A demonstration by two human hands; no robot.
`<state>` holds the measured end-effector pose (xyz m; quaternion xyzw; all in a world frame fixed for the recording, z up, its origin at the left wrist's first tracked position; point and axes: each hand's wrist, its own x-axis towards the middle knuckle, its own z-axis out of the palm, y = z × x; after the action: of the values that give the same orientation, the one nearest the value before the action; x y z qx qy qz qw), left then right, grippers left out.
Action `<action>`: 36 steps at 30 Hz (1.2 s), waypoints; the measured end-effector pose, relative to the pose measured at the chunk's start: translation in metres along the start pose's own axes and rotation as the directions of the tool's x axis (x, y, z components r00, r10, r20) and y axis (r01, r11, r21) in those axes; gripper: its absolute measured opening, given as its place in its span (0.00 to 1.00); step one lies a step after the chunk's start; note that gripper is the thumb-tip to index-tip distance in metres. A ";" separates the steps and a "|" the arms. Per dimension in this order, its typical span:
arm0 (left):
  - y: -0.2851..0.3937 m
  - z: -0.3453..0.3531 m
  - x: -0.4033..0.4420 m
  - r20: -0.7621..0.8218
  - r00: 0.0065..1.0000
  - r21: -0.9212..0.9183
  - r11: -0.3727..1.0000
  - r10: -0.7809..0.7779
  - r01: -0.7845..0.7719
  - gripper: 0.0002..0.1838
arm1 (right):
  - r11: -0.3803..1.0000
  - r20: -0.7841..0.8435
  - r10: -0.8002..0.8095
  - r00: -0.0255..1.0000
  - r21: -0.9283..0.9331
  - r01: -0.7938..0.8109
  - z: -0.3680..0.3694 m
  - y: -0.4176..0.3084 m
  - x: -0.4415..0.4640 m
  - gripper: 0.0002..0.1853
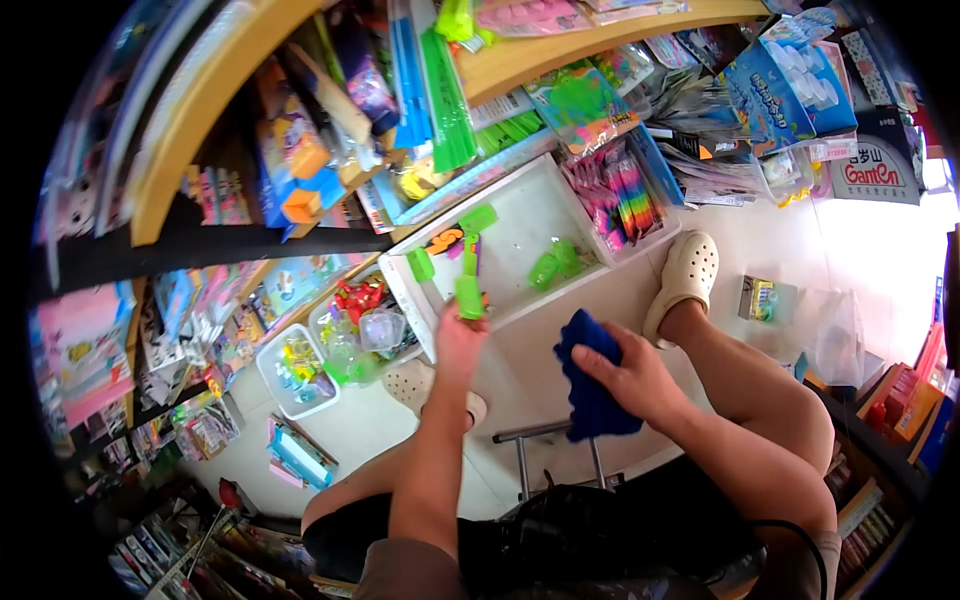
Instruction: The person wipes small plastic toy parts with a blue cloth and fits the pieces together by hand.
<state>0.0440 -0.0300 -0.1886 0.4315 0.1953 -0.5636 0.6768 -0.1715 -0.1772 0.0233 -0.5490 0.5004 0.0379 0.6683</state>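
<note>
The left hand (462, 335), its fingers pinched on the near end of a green toy (468, 298), is over the near edge of the white tray (515, 235) toward its left corner, the toy's long axis pointing at the far edge. Green pieces (555, 262) lie near the tray's right end, nearer the right hand (640, 375), which is clamped on a blue cloth (598, 395) outside the near edge, thumb uppermost.
</note>
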 end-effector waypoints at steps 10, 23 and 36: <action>-0.065 0.133 -0.134 0.357 0.926 0.165 0.984 -0.120 0.064 0.29 | 0.808 -0.244 -0.518 0.820 -0.454 0.375 0.038 0.043 -0.003 0.30; -0.063 0.126 -0.176 0.230 0.973 0.516 0.850 -0.018 -0.107 0.27 | 0.958 -0.159 -0.285 0.945 -0.015 0.287 0.019 0.042 0.020 0.22; -0.063 0.106 -0.160 0.111 0.706 0.820 0.336 0.699 -0.462 0.22 | 0.893 0.413 -0.080 0.907 0.435 -0.119 0.032 -0.010 -0.010 0.25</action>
<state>-0.0842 -0.0193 -0.0325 0.7969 -0.1622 -0.2422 0.5291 -0.1503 -0.1519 0.0343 -0.3529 0.3455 0.0452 0.8684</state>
